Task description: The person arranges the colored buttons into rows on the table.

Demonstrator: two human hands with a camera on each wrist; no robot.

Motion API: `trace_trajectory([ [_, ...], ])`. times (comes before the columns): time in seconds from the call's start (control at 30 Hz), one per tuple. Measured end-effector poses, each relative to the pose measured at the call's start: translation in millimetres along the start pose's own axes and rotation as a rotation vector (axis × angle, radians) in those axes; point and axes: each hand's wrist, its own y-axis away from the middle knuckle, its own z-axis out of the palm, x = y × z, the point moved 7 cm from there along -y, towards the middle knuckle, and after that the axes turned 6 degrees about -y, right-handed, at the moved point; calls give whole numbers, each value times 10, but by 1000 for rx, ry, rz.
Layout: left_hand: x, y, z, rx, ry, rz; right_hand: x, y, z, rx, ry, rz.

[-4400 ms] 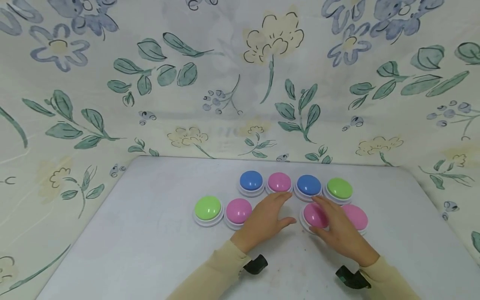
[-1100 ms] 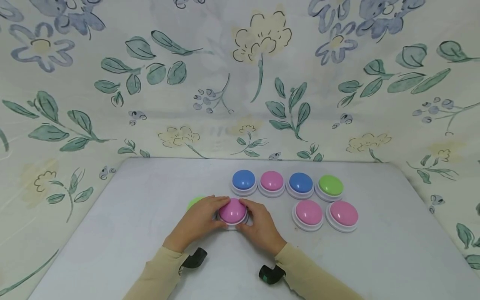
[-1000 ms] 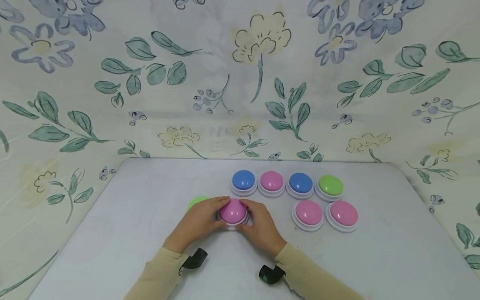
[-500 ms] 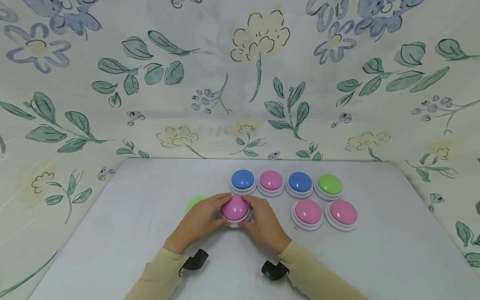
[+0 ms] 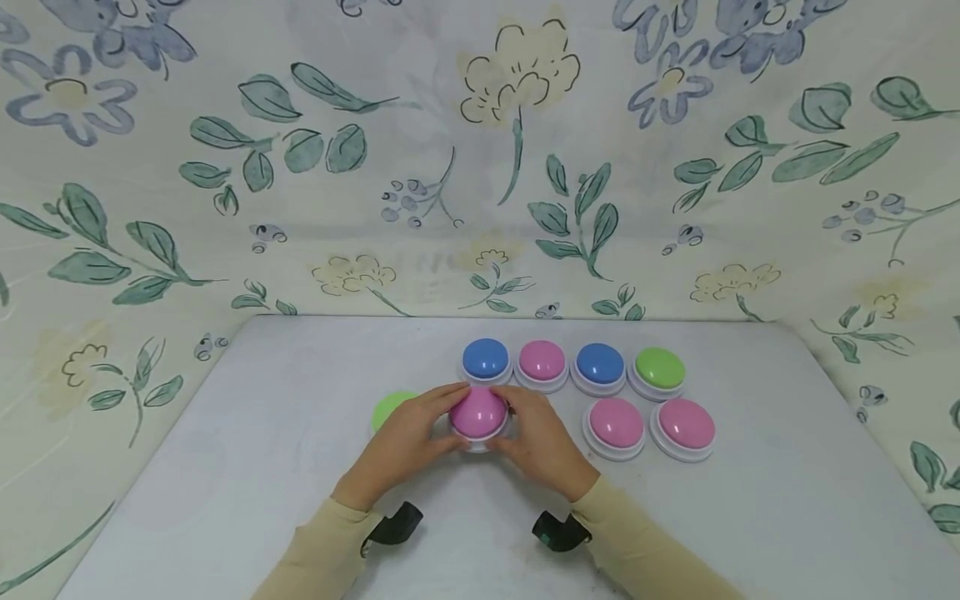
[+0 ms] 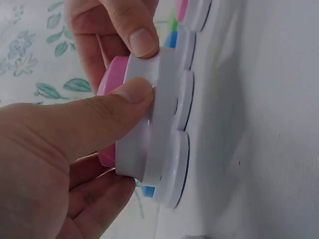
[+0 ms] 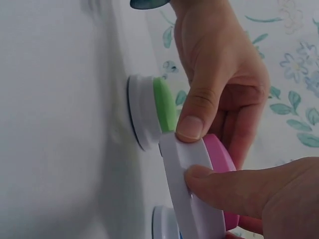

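A pink push button with a white round base (image 5: 478,414) is between my two hands in the head view. My left hand (image 5: 401,442) grips its left side, with the thumb on the white rim. My right hand (image 5: 543,442) grips the opposite side in the same way. Both wrist views show the pink button's base (image 6: 137,144) raised off the tabletop and tilted. A green button (image 5: 390,408) stands left of it, partly covered by my left hand; its white base shows in the right wrist view.
Behind the hands, a blue button (image 5: 485,358), a pink one (image 5: 542,360), another blue one (image 5: 600,363) and a green one (image 5: 660,367) form a row. Two pink buttons, a nearer one (image 5: 617,422) and its right neighbour (image 5: 686,423), stand right on the white table (image 5: 300,375). Flowered cloth hangs behind.
From the right-hand pink buttons, both hands went left to the pink button beside the green one and took hold of it. Since then they have lifted it and shifted it slightly right.
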Motion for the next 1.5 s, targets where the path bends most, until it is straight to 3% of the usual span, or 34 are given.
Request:
trace_trajectory([
  [0.47, 161, -32, 44, 47, 26, -14, 50, 76, -168, 27, -7, 15],
  [0.73, 248, -69, 124, 57, 14, 9, 95, 126, -243, 33, -5, 7],
  [0.93, 295, -103, 181, 50, 28, -8, 147, 158, -295, 27, -12, 38],
  [1.5, 424, -189, 370, 32, 20, -1, 318, 258, -402, 32, 47, 17],
])
